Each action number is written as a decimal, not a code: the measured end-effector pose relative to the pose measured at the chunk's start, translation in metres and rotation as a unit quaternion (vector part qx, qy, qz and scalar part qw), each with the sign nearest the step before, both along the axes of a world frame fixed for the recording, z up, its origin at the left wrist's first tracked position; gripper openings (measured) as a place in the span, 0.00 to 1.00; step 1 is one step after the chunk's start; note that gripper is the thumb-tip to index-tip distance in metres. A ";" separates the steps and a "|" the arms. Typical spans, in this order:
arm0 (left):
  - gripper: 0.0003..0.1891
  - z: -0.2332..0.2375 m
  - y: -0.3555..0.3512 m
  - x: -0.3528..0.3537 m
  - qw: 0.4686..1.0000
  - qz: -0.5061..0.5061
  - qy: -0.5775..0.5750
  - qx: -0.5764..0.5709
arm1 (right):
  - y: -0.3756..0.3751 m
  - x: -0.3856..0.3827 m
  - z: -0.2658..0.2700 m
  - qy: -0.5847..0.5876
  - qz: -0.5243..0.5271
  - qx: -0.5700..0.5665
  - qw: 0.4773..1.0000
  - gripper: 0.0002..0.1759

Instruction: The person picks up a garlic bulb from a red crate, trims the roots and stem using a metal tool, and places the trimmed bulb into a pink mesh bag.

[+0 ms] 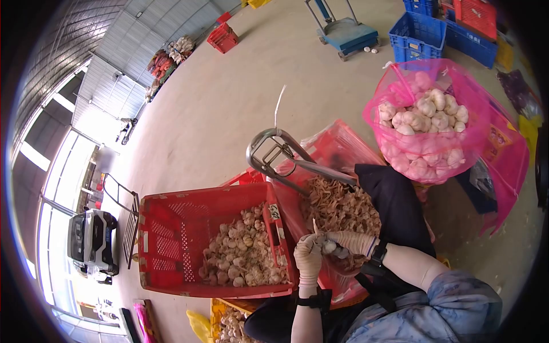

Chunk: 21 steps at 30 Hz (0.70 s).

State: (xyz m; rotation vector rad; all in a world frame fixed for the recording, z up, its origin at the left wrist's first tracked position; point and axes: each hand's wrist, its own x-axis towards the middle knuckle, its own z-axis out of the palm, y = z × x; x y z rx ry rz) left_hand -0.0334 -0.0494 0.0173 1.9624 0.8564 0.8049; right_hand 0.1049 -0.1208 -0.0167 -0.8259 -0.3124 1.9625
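My left hand (309,258), in a striped glove, is closed, and a thin pale garlic stalk (314,225) sticks up from its top. Beside it, my right hand (346,243) wears a glove with grey fingers, which are curled around a whitish garlic bulb (329,247). The two hands meet, so part of the bulb is hidden. Both are above the edge of a plastic-lined red crate (337,140) of dry stalks and skins (343,206). To their left, a red crate (189,197) contains many garlic bulbs (234,251).
A curved metal frame (269,137) rises over the lined crate. A pink mesh bag (394,146) full of garlic stands at right. Blue crates (409,40) and a blue trolley (346,33) stand farther back. A yellow crate (217,317) with garlic sits below the red one.
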 end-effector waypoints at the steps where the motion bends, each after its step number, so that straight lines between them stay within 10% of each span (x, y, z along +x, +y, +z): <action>1: 0.07 0.000 0.001 0.002 0.999 0.002 -0.004 -0.038 | 0.001 0.001 0.004 0.002 -0.007 -0.005 1.000 0.19; 15: 0.08 -0.022 0.006 -0.003 0.987 0.063 -0.071 -0.132 | -0.006 -0.013 0.013 -0.043 -0.100 0.102 0.989 0.20; 17: 0.08 -0.010 0.009 0.001 0.989 0.079 0.086 0.091 | -0.007 -0.014 0.008 -0.058 -0.093 0.127 0.986 0.21; 21: 0.05 -0.024 0.026 -0.021 0.971 0.095 0.198 0.093 | 0.003 -0.009 -0.010 -0.073 -0.113 0.256 0.957 0.27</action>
